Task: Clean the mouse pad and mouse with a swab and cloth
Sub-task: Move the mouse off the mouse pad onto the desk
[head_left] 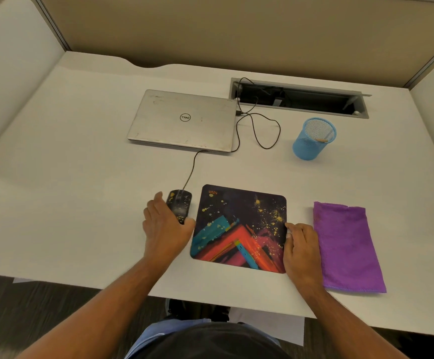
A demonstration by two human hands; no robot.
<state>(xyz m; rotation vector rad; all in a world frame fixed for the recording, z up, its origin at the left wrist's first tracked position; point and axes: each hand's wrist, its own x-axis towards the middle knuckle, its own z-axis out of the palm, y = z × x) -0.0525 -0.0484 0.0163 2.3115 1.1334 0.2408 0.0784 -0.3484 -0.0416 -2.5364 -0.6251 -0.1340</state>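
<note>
Mouse pad (239, 229): I see it flat at lower centre of the desk (81, 151).
Mouse (180, 205): just left of the pad.
Left hand (165, 229): fingers curled around the mouse.
Right hand (301, 244): on the pad's right edge; grip I cannot tell.
Cloth (348, 247): purple, right of the pad.
Laptop (184, 120): closed, upper centre.
Pen cup (314, 138): blue mesh, upper right.

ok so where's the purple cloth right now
In the head view the purple cloth lies flat on the desk, right of the mouse pad, just beyond the right hand.
</note>
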